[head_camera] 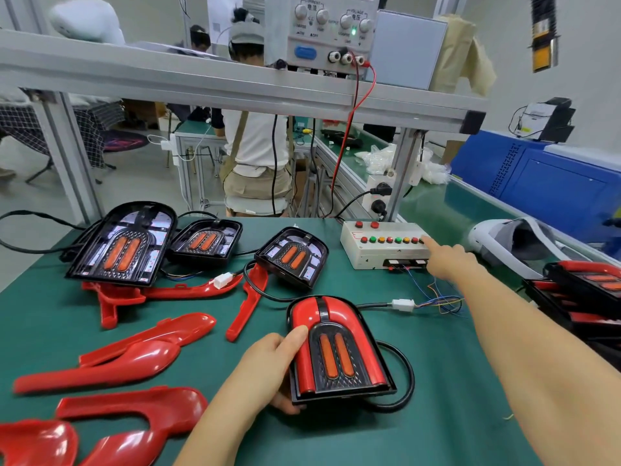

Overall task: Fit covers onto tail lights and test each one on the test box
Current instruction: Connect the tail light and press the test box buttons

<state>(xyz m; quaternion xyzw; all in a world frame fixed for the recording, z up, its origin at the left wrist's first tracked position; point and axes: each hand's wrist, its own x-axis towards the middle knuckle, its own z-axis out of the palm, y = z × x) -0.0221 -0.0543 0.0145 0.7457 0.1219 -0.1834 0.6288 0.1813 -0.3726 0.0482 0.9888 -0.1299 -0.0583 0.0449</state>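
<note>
On your far left, loose red covers [114, 361] lie scattered on the green mat [453, 381], some overlapping. Behind them, three bare tail lights [124, 245] stand in a row along the back of the mat, black housings with orange strips showing. The biggest, furthest left, rests tilted on more red cover pieces.

Near the middle, your left hand [268, 361] grips the covered tail light [336, 351] by its left edge, thumb laid on the red cover and the other fingers curled under the black base. That light lies flat on the mat, rounded end away from you. A black cable [408, 375] loops beside its right edge. Just beyond its far end, a white connector [403, 304] joins a black lead to thin coloured wires that run toward the test box [383, 245].

The box sits at the back right of the mat, with a row of coloured buttons along its top. Your right hand [447, 260] reaches to it with the forefinger [433, 245] straight and the other fingers folded in. The tip seems to rest on the button at the row's right end, though the finger hides the contact. Further right, more covered lights [584, 287] are stacked at the mat's edge.
</note>
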